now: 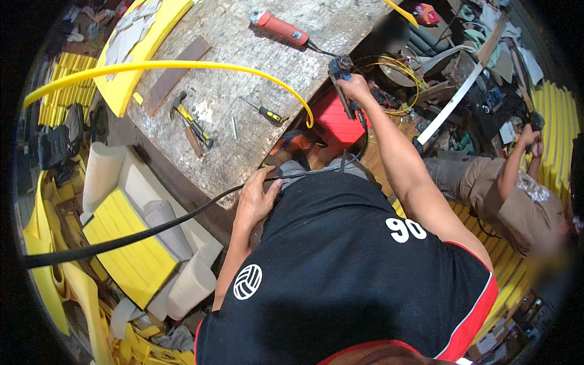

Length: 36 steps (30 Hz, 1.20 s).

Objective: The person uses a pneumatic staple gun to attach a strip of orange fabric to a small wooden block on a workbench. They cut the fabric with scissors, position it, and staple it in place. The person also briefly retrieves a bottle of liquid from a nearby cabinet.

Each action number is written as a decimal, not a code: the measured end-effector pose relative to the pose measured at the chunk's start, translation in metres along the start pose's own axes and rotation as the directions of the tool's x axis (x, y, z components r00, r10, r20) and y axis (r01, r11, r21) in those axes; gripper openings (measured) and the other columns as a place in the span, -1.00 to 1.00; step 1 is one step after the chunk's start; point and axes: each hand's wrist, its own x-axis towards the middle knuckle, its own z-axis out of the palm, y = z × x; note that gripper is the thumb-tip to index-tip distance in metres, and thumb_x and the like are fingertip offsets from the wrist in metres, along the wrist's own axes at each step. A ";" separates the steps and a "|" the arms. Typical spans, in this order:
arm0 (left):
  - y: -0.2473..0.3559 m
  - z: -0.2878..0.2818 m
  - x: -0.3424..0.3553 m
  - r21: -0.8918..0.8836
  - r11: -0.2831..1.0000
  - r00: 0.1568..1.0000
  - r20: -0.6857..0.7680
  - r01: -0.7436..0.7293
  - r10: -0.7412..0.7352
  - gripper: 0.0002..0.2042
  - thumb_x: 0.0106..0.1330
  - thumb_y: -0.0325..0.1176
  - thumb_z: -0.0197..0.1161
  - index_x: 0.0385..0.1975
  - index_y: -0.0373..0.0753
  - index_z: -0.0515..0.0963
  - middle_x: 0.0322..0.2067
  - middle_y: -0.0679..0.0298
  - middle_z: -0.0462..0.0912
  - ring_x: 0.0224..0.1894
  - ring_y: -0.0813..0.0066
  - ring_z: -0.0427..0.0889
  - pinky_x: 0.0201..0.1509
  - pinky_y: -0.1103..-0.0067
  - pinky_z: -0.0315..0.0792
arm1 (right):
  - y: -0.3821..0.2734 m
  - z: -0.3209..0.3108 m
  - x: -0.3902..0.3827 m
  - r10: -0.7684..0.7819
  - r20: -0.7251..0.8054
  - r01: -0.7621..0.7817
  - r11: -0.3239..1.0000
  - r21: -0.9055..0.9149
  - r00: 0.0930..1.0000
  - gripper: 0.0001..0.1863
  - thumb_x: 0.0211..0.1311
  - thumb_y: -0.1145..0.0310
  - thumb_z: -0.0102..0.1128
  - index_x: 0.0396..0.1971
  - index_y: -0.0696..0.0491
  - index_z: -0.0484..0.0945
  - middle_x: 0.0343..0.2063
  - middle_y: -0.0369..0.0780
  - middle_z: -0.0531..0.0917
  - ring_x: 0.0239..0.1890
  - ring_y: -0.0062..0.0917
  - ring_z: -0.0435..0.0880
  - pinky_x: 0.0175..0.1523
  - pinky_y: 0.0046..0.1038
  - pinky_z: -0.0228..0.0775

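black shirt (347, 261) with red trim comes closest, its wearer right up against the scuffed workbench (219, 36). just beyond the workbench's right-hand edge, the right hand (354, 89) is wrapped tightly around a dark handheld tool (340, 67), near a red box (340, 125) lower down. beside the workbench's near corner, the left hand (254, 199) has its fingers loosely bent, thumb spread apart; a black hose (146, 233) crosses at those fingers, and i can't tell whether they grip it. on the workbench lie a red power tool (280, 29) toward the far side, a hammer (192, 125) near the left edge, and a screwdriver (264, 112) nearer the right. a yellow hose (201, 64) arches across the workbench. left of it sits a pale sofa (131, 243); well to its right, a co-worker (517, 188) handles something dark.
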 end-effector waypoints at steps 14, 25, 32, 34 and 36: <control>-0.001 0.000 -0.021 -0.164 0.977 0.991 0.001 0.133 -0.134 -0.61 0.27 -0.24 0.28 0.02 -0.34 0.49 -0.04 -0.09 0.58 0.01 -0.02 0.58 0.08 0.35 0.43 | -0.044 0.027 0.051 -0.011 0.005 0.012 0.967 -0.253 1.000 -0.55 -0.01 0.06 0.27 -0.58 0.24 0.63 -0.61 -0.06 0.67 -0.52 -0.32 0.71 -0.36 -0.32 0.53; -0.009 -0.008 -0.010 -0.171 0.985 0.999 -0.041 -0.019 0.013 -0.62 0.26 -0.28 0.28 0.01 -0.33 0.49 -0.05 -0.07 0.59 0.01 -0.01 0.58 0.07 0.35 0.44 | -0.036 0.028 0.040 -0.051 0.057 0.057 0.991 -0.117 0.997 -0.57 0.03 0.13 0.27 -0.79 0.20 0.53 -0.80 -0.16 0.55 -0.75 -0.43 0.57 -0.55 -0.33 0.40; -0.008 -0.013 -0.012 -0.175 0.985 1.000 -0.025 -0.006 0.002 -0.64 0.27 -0.29 0.27 0.01 -0.32 0.49 -0.05 -0.06 0.59 0.00 0.00 0.59 0.07 0.36 0.44 | -0.045 0.043 0.037 -0.059 0.031 0.064 0.977 -0.203 0.998 -0.57 0.03 0.13 0.23 -0.77 0.22 0.55 -0.77 -0.13 0.58 -0.68 -0.39 0.62 -0.48 -0.31 0.47; -0.015 -0.009 -0.013 -0.161 0.987 0.999 -0.045 -0.032 0.025 -0.64 0.27 -0.29 0.27 0.01 -0.32 0.49 -0.06 -0.06 0.59 -0.01 -0.01 0.59 0.06 0.36 0.44 | -0.050 0.044 0.036 -0.054 0.044 0.062 0.977 -0.206 0.998 -0.57 0.03 0.13 0.23 -0.76 0.23 0.56 -0.76 -0.13 0.59 -0.67 -0.39 0.63 -0.46 -0.31 0.48; -0.015 -0.009 -0.013 -0.158 0.987 0.998 -0.054 -0.038 0.030 -0.64 0.27 -0.29 0.27 0.01 -0.32 0.49 -0.06 -0.06 0.59 -0.01 -0.01 0.59 0.06 0.36 0.44 | -0.056 0.046 0.030 -0.067 0.069 0.080 0.977 -0.196 0.995 -0.57 0.03 0.13 0.22 -0.75 0.23 0.56 -0.75 -0.13 0.60 -0.66 -0.37 0.64 -0.45 -0.31 0.49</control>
